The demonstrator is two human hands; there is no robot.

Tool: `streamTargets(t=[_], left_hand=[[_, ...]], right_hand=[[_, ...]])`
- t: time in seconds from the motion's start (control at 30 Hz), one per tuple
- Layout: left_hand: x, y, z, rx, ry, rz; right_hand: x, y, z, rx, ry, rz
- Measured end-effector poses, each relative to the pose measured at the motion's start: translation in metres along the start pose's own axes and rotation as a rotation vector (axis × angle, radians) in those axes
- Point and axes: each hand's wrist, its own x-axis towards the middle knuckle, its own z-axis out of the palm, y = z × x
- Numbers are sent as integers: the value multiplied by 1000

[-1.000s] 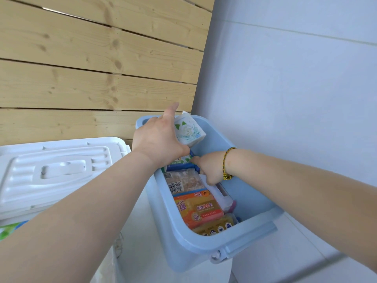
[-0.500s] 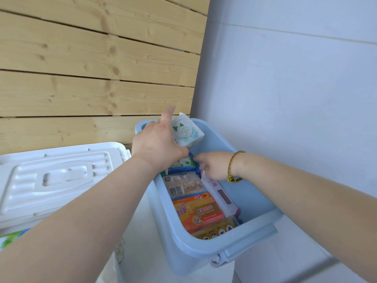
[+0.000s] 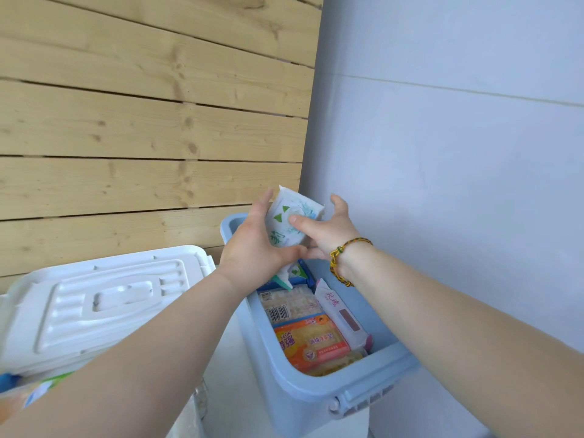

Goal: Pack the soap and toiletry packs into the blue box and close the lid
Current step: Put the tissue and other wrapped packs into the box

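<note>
The open blue box (image 3: 303, 396) stands at the lower middle, against the pale wall. Inside lie several packs: an orange pack (image 3: 311, 343), a clear pack with a barcode (image 3: 289, 306), and a white pack with pink print (image 3: 343, 317) along the right wall. Above the box's far end I hold a white soap pack with green print (image 3: 289, 221) tilted upright. My left hand (image 3: 256, 245) grips its left side and bottom. My right hand (image 3: 328, 230), with a braided bracelet on the wrist, grips its right side, thumb across the front.
A white lid (image 3: 104, 298) lies on another container at the left, right beside the blue box. A green and blue pack (image 3: 19, 387) peeks out under it at the lower left. A wooden slat wall stands behind, and the pale wall runs along the right.
My right hand has come up out of the box and taken hold of the white soap pack. The pack has risen a little and now both hands hold it.
</note>
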Motion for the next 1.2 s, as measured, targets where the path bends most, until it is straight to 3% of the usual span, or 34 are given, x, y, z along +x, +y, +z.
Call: streamTargets(t=[0.13,0.33,0.43,0.53,0.67,0.8,0.9,1.03,1.2], left_hand=[[2,-2,0,52,-99,22],[-2,-9,-1,105,-64,17],[-6,-12,-1,38,2,3],[-13,-11,-9,-111,63,-43],[-35,3,-32,-305,137,-148],[-67,12,-56,-471,22,-197],[-103,9,-84,-512,40,-194],[-158,-14,-122,-547,179,-273],[-236,-46,-161,-522,477,-460]], right_hand=[[-2,-9,-16,-164,-172,24],[5,-10,-30,-301,67,-163],[6,-15,-43,-403,223,-261],[-2,-29,-50,-386,263,-293],[-24,-49,-41,-223,69,-293],[-54,-60,-7,-219,-189,-309],[-79,-58,28,-198,-333,-313],[-106,-36,84,-164,-497,-263],[-145,8,166,-245,-687,-184]])
